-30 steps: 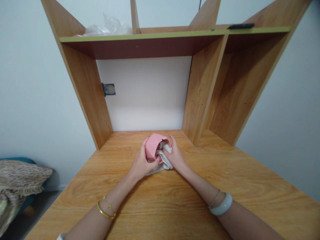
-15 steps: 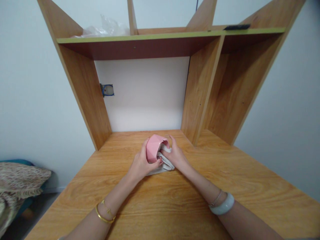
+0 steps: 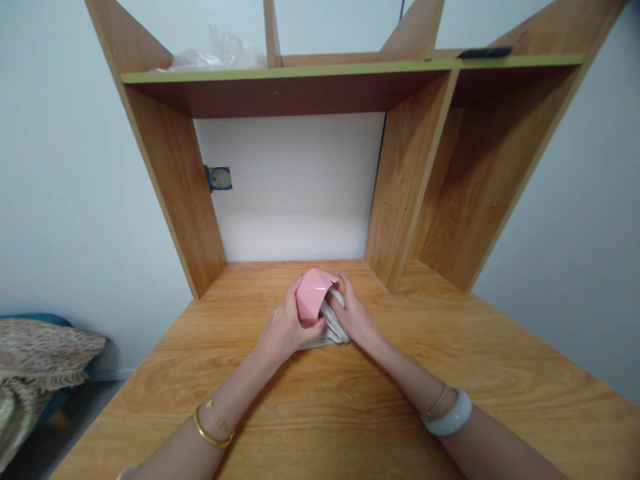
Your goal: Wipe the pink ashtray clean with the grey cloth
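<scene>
Pink faceted ceramic cup (image 3: 313, 301) is sitting tipped on its side in the left hand (image 3: 281, 328), whose fingers are curling closed around it, while the right hand (image 3: 353, 316) is pressing a bunched white cloth (image 3: 332, 325) against its mouth. Wiping looks underway, not finished. Beneath both hands, a bare wooden desk (image 3: 350, 407) is spreading out; beyond them, wooden shelving (image 3: 280, 73) is standing against a pale wall.

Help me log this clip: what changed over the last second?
The pink bowl turned in the left hand, its opening now facing away; the right hand keeps the white cloth pressed against it. Both hands stayed on the wooden desk.
</scene>
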Available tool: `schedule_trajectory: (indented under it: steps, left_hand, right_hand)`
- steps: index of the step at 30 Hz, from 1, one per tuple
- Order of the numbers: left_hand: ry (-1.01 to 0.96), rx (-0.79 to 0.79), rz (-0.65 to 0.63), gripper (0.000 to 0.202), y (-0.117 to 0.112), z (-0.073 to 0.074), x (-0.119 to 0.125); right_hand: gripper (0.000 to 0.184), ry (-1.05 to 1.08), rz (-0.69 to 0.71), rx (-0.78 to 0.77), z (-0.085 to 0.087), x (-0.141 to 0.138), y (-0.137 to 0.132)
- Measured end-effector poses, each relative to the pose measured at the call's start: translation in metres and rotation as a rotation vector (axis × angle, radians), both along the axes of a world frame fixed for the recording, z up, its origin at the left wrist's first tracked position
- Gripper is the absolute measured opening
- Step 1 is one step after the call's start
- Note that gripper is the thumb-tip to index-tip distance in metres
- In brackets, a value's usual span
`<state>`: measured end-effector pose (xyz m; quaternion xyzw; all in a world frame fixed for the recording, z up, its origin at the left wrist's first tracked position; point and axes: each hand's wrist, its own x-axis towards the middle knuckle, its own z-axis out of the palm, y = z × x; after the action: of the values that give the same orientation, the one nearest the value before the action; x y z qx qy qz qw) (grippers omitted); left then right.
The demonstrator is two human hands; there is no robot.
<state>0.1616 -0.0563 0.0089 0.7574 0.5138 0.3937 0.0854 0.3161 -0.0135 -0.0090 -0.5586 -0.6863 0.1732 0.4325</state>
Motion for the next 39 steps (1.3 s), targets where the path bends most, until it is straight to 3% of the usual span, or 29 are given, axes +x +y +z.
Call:
schedule_trajectory:
  steps: [7,14,19,24,29,34,39]
  left_hand:
    - [0.028,-0.022,0.011,0.080,0.002,-0.002,-0.001]
    - [0.099,-0.108,-0.009,0.081,-0.001,-0.001,-0.001]
    - [0.210,-0.087,0.037,0.079,-0.002,-0.001,0.001]
    - [0.271,-0.102,0.036,0.081,0.000,0.003,-0.002]
    - [0.264,-0.092,0.006,0.075,-0.001,0.006,-0.005]
    - [0.277,-0.093,0.004,0.078,-0.005,0.010,-0.004]
    - [0.318,-0.094,0.027,0.082,-0.007,0.011,-0.003]
  right_hand:
    - [0.064,-0.094,-0.045,-0.020,0.005,0.001,-0.004]
    - [0.088,-0.180,-0.028,-0.112,-0.010,0.009,0.014]
    - [0.080,-0.248,-0.075,-0.092,-0.004,0.013,0.013]
    - [0.072,-0.541,-0.174,0.048,0.009,0.009,-0.002]
    - [0.073,-0.661,-0.150,0.169,0.014,0.010,-0.008]
    - [0.077,-0.670,-0.154,0.093,0.015,0.009,-0.007]
    - [0.067,-0.641,-0.097,0.018,0.014,0.009,-0.006]
